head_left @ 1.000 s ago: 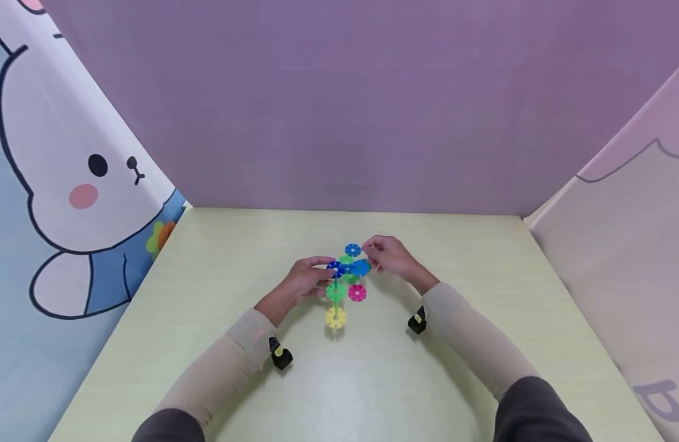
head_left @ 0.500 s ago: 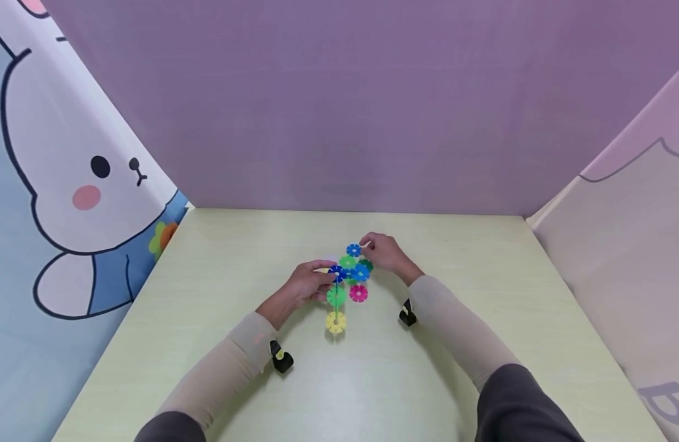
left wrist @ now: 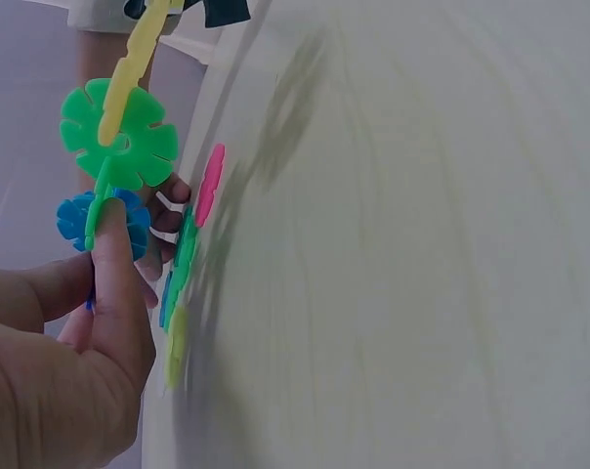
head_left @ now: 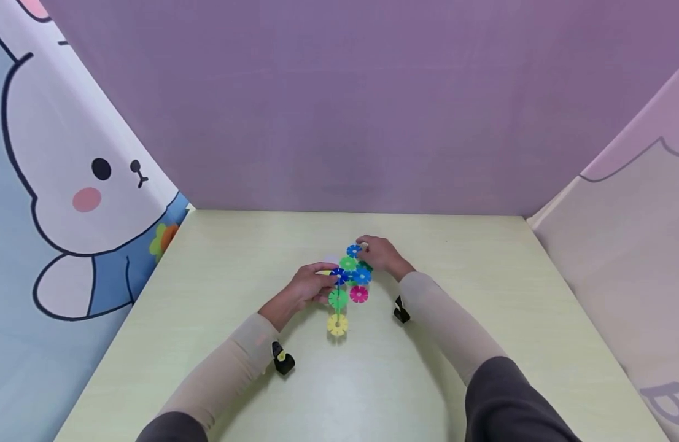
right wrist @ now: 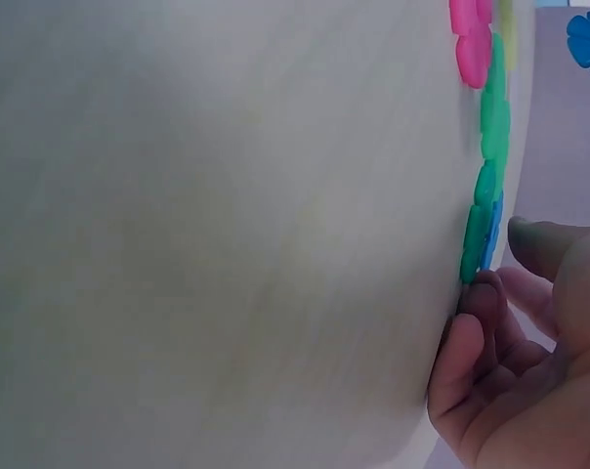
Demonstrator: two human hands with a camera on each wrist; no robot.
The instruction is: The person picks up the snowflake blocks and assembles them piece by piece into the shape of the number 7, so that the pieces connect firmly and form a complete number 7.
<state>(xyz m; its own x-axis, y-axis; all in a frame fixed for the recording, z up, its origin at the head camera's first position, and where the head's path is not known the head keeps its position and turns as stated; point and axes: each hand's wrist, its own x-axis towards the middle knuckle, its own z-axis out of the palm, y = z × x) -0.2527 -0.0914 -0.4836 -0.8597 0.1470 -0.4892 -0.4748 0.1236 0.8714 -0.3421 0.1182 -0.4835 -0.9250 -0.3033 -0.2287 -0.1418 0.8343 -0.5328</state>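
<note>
My left hand pinches the end of a small chain of slotted flower-shaped plastic discs. The chain has a dark blue disc near the fingertips, then a green disc, then a yellow disc at the end towards me. Beyond it, loose discs lie flat on the table. My right hand reaches down beside a blue disc at their far edge, fingers bent and thumb apart. In the right wrist view, the fingertips meet the tabletop near a dark green disc.
A pink disc lies right of the chain, with a light green disc and another blue disc behind it. The pale table meets a purple panel at the back. Printed cloth panels stand at both sides.
My right hand has moved slightly left, its fingers coming closer over the far blue disc. The left hand keeps its pinch on the chain and has barely shifted.
</note>
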